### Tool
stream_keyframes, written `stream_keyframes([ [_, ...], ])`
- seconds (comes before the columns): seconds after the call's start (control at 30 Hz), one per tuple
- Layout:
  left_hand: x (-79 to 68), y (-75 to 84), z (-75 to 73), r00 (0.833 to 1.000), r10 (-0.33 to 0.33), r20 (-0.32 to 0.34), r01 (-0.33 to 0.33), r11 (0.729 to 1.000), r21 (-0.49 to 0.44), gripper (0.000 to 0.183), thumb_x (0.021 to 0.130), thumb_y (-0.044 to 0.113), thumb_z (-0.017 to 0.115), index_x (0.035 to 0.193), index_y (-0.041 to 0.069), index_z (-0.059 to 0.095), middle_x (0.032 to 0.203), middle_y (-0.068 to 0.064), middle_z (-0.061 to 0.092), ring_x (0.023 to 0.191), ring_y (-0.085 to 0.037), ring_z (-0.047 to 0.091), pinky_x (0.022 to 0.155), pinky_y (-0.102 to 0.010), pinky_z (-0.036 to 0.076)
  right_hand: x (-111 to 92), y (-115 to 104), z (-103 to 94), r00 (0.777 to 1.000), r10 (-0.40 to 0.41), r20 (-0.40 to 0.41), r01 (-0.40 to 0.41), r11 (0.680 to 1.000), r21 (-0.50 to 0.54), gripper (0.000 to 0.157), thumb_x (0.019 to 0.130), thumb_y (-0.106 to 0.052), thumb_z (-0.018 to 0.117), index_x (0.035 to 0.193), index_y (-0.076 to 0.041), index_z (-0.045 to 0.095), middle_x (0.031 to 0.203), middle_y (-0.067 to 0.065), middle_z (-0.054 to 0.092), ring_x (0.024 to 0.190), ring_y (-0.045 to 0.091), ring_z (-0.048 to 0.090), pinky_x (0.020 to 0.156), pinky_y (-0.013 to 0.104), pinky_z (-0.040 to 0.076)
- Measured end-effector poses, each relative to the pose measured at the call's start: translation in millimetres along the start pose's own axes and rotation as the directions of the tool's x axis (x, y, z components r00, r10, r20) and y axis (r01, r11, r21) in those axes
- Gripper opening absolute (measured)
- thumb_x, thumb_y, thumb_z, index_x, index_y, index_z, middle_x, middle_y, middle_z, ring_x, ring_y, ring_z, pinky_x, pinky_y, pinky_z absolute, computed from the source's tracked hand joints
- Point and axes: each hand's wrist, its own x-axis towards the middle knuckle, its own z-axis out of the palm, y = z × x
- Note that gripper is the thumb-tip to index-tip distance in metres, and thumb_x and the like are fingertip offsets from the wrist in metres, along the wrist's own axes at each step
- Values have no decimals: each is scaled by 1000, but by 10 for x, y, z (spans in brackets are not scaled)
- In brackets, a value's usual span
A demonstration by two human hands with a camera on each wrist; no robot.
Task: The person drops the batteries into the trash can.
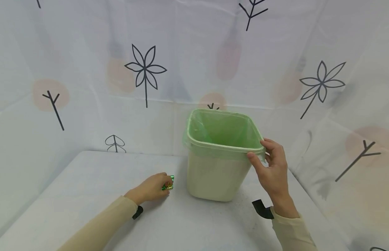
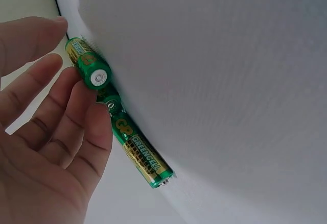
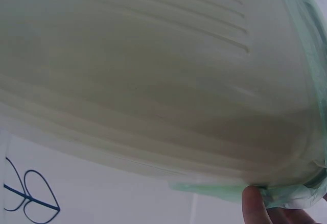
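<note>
Several green-and-gold batteries (image 1: pixel 168 184) lie on the table beside my left hand (image 1: pixel 153 187). In the left wrist view, one battery (image 2: pixel 89 63) points its flat end at the camera, and another battery (image 2: pixel 143 155) lies lengthwise below it. The loosely bent fingers (image 2: pixel 84 106) touch or nearly touch them, with the thumb (image 2: pixel 30 43) apart from the fingertips. A pale trash can (image 1: pixel 218 174) leans to the right of the batteries. My right hand (image 1: pixel 273 167) grips its right rim corner, over a green bag liner (image 1: pixel 222 150); the right wrist view shows mostly the can's wall (image 3: pixel 153 91).
A white cloth-covered table (image 1: pixel 182 223) lies under everything. White fabric (image 1: pixel 175 62) printed with plant drawings hangs behind and at the sides. Black straps (image 1: pixel 262 210) sit at both wrists.
</note>
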Motion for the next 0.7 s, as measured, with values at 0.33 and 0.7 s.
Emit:
stream_keyframes([
  [0.33,-6,36,8,999,45,28,-43,997,-69,15,78,5,74,90,12,67,82,5,57,76,-10,52,70,-28,46,3,-17,0,1000,11,5,-11,1000,-10,46,78,13,68,119,17,47,126,29,44,109,14,54,92,15,42],
  [0.7,-13,28,20,996,77,50,-72,993,-91,15,77,2,72,88,10,66,76,5,57,69,-7,50,64,-26,44,0,2,0,1000,-5,4,5,1000,-6,47,78,13,68,119,16,47,127,28,44,109,14,55,91,15,43],
])
